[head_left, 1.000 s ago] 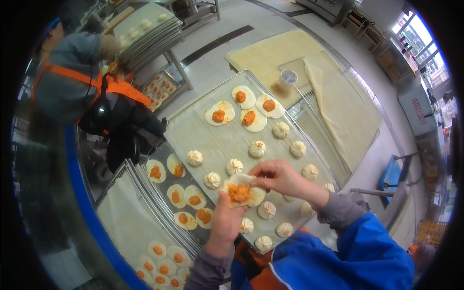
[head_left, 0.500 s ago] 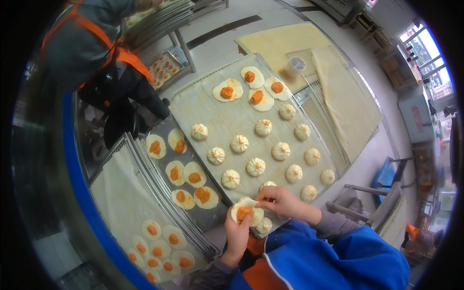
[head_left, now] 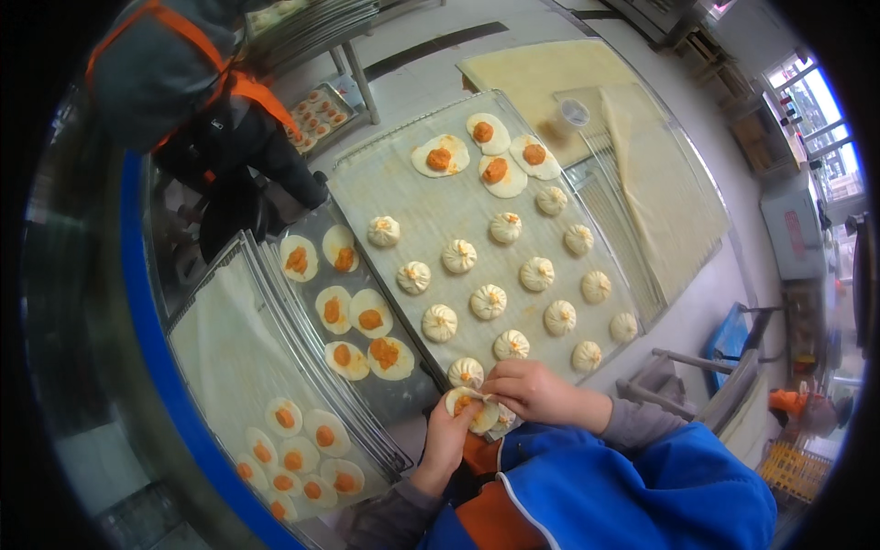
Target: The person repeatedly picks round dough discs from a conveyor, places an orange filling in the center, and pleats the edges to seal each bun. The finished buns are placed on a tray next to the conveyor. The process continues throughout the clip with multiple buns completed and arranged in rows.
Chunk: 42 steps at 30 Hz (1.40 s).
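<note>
Two hands work close to the body, both grips closed on one dough round: the left hand cups it from its side, thumb by the orange filling, while the right hand pinches the rim. The round is held up at the near end of the lined tray. It looks like pleating to me, and to do that well the left grip should bear the weight loosely and turn the dough a little with each fold, the thumb keeping filling off the rim; the right wants small, even folds, gathered tightly, since a smeared edge would likely seal badly.

From here, the round's underside and exactly how the right fingertips meet are hidden, and one bun shows only partly behind the dough. Beyond, pleated buns sit apart on the tray, with four flat filled rounds toward its far end. Farther off, the view cuts off a co-worker's head, leaving a grey back; what their hands do, I can't tell.
</note>
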Available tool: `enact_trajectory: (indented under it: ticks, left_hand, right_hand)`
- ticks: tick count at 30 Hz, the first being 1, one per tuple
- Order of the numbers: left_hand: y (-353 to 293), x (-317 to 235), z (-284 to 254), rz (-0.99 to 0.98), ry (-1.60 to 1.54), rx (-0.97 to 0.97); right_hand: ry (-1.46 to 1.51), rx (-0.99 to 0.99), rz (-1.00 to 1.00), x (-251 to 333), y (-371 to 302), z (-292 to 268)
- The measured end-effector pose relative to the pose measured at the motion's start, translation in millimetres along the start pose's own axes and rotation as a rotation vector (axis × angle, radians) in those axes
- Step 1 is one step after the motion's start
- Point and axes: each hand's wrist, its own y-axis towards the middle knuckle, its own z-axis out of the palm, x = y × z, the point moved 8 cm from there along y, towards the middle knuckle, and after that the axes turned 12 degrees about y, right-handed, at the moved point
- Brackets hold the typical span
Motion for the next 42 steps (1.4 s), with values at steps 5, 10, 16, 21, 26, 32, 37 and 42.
enact_trajectory:
  ticks: [5, 10, 16, 21, 26, 32, 37, 42]
  left_hand:
    - [-8, -27, 9, 0.395, 0.759, 0.043]
    - [4, 3, -2, 0.024, 0.363, 0.131]
    - [-5, -22, 3, 0.347, 0.962, 0.125]
    - [-5, -29, 1, 0.243, 0.945, 0.145]
    - [-13, -40, 2, 0.263, 0.362, 0.246]
    - [-21, -11, 7, -0.124, -0.167, 0.264]
    - [-27, -24, 1, 0.239, 0.389, 0.118]
    - [-17, -1, -11, -0.015, 0.392, 0.241]
  right_hand:
    - [0.266, 0.048, 0.324, -22, -6, 5]
    - [0.007, 0.160, 0.051, -3, -4, 12]
    - [0.174, 0.171, 0.174, -5, 0, 18]
    - [0.072, 0.240, 0.075, 8, 1, 23]
    - [0.166, 0.106, 0.219, -6, 10, 18]
    - [-0.036, 0.188, -0.032, 20, 19, 11]
    - [0.202, 0.188, 0.094, 21, 22, 15]
    - [0.018, 0.326, -0.012, 26, 17, 29]
